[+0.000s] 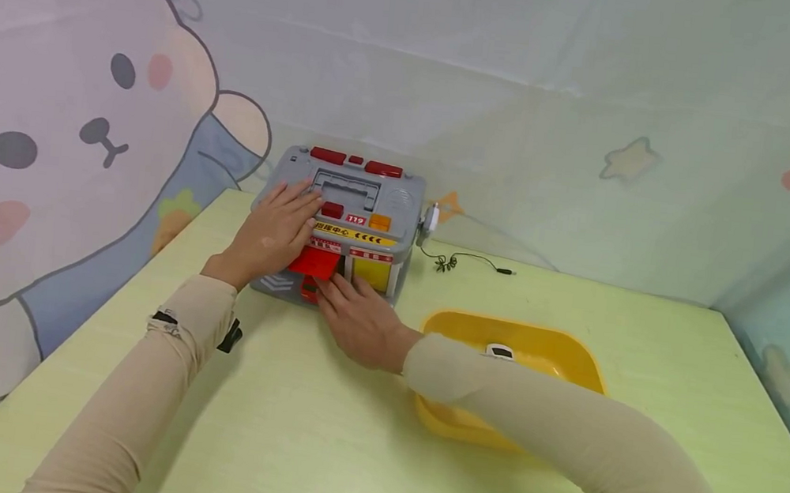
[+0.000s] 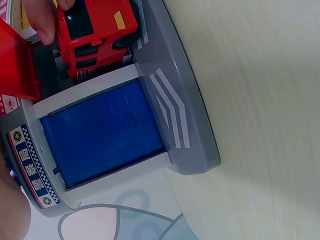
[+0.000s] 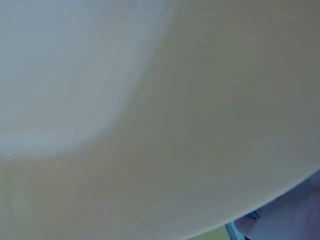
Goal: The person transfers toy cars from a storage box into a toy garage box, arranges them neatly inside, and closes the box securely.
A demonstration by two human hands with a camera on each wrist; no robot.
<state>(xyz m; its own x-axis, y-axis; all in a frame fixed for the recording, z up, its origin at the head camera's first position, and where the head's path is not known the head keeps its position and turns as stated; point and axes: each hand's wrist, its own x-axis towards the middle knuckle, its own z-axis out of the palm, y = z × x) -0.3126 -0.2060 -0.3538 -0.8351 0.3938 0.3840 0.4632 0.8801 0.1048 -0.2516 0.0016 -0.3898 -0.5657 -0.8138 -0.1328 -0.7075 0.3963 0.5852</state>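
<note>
A grey toy fire station [image 1: 399, 199] with red lights and a carry handle stands toward the back of the table. My left hand [image 1: 274, 227] rests on the left of its roof, fingers extended. Below, a red flap door [image 1: 315, 261] is raised over a doorway. A red toy car [image 2: 95, 35] sits at that doorway, partly inside, with my right hand [image 1: 362, 319] gripping it. Fingertips [image 2: 42, 20] of that hand lie against the car's side in the left wrist view. Beside the doorway, a blue door [image 2: 105, 135] is closed.
A yellow tub [image 1: 523, 330] stands right of the station, partly under my right forearm, with a white toy car [image 1: 499, 352] in it. A thin black cable [image 1: 468, 257] lies behind the tub. The station's yellow door [image 1: 371, 273] is down. A printed cloth [image 1: 508, 114] hangs behind.
</note>
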